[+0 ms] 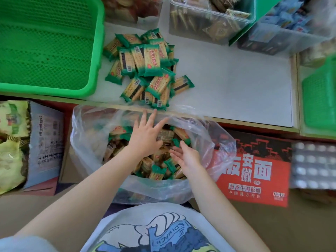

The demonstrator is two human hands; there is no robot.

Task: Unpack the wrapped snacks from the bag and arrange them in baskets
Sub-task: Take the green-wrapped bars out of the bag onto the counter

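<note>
Both hands reach into the clear plastic bag [87, 128], left hand [145, 137] spread flat, right hand [185, 153] loosely open; neither holds anything yet. Cracker packets [158, 171] inside look light, slick and breakable, best scooped by the handful. More packets [145, 66] lie heaped on the counter beside the green basket [94, 51]; clear tubs [209, 19] crowd behind

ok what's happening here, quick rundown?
A person is unpacking green-wrapped cracker packets from a clear plastic bag. Both hands are inside the bag's open mouth, left hand and right hand, fingers spread, holding nothing yet. A pile of packets already lies on the white shelf. The big green basket beside the pile has no packets in it.
</note>
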